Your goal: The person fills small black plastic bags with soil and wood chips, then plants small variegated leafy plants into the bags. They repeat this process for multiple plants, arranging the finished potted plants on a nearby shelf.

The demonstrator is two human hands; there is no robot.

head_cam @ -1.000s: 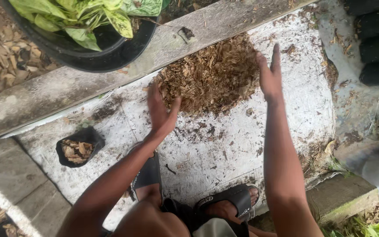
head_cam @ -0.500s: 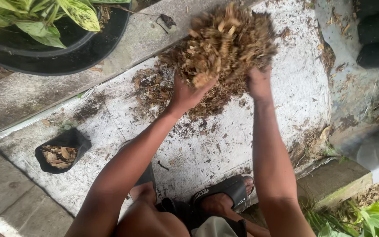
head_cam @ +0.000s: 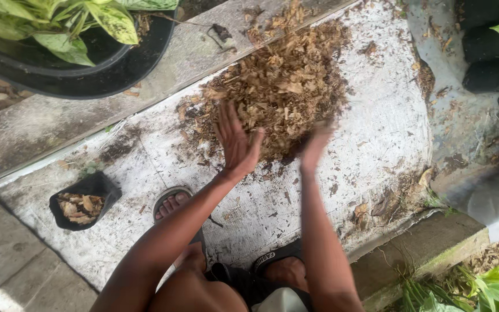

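A heap of dry brown wood chips and husk [head_cam: 278,86] lies on a white sheet [head_cam: 376,127] spread over the ground. My left hand [head_cam: 237,141] is raised at the heap's near edge, fingers spread and palm facing right, holding nothing. My right hand [head_cam: 315,144] is blurred at the near right edge of the heap, fingers apart, with chips falling in front of it. A small black grow bag [head_cam: 82,202] filled with the same chips sits to the left on the sheet.
A large black pot with a green-leaved plant [head_cam: 70,52] stands at the back left behind a concrete kerb [head_cam: 163,75]. Black nursery bags with plants [head_cam: 492,58] line the right edge. My sandalled feet [head_cam: 171,205] rest on the sheet near me.
Both hands had lifted a load of chips up over the heap. They have now let it drop and pulled back toward me, fingers apart.
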